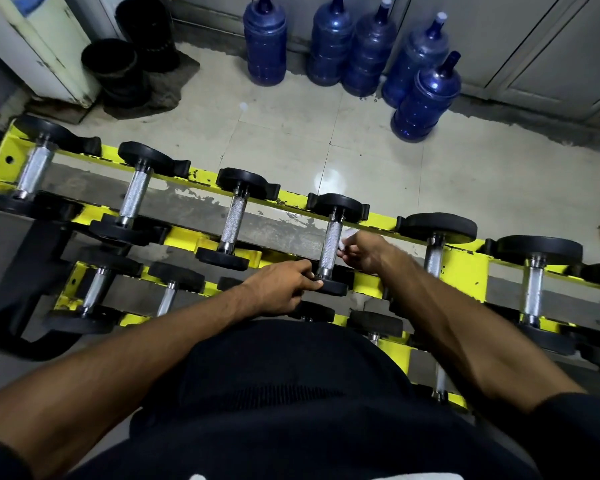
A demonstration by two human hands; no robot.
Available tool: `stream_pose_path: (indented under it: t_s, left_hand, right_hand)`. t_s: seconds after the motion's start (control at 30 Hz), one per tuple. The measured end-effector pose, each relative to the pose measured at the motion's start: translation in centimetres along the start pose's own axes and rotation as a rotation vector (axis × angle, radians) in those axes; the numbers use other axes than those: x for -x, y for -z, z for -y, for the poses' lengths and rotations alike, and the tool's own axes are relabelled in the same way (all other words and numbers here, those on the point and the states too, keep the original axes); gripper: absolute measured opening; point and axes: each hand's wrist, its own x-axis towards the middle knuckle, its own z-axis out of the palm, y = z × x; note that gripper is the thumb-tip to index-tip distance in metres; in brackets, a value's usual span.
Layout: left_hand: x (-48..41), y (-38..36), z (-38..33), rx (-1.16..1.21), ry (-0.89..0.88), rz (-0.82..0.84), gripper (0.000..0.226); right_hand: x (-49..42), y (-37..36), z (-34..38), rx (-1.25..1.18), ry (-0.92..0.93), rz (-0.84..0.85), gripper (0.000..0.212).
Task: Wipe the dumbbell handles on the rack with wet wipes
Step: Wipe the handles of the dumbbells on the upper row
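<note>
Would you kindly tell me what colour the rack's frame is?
The rack frame is yellow, chipped in places; head view.

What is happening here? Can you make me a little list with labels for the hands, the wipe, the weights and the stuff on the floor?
Left hand: the left hand grips the near end of a black-ended steel dumbbell
Right hand: the right hand pinches a crumpled white wet wipe at the side of that dumbbell's knurled silver handle
Rack: yellow metal rack, at least six dumbbells on its top row
Floor: five big blue plastic water bottles near the wall; stacked black tubs
</note>
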Motion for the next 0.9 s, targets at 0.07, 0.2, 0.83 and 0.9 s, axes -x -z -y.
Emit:
stream_pose_path:
  t_s: [0.07,0.2,0.83,0.9]
  left_hand:
    - [0.0,-0.1,0.0,0.002,0.005,-0.001,0.046]
    - [0.0,-0.1,0.0,0.007,0.012,0.009,0.046]
    - [-0.1,0.1,-0.1,0.004,-0.009,0.007,0.047]
    - [-0.2,0.0,0.0,0.007,-0.025,0.007,0.046]
  right_hand:
    - [-0.3,0.5,0.5,0.025,-0.01,0.057,0.025]
    - [-0.9,-0.5,1.5,-0.336,0.058,-0.044,0.02]
    - [1.0,-4.7,1.4,1.767,0.984,-0.215,0.024]
    - [1.0,-5.0,1.5,1.779,0.889,0.042,0.022]
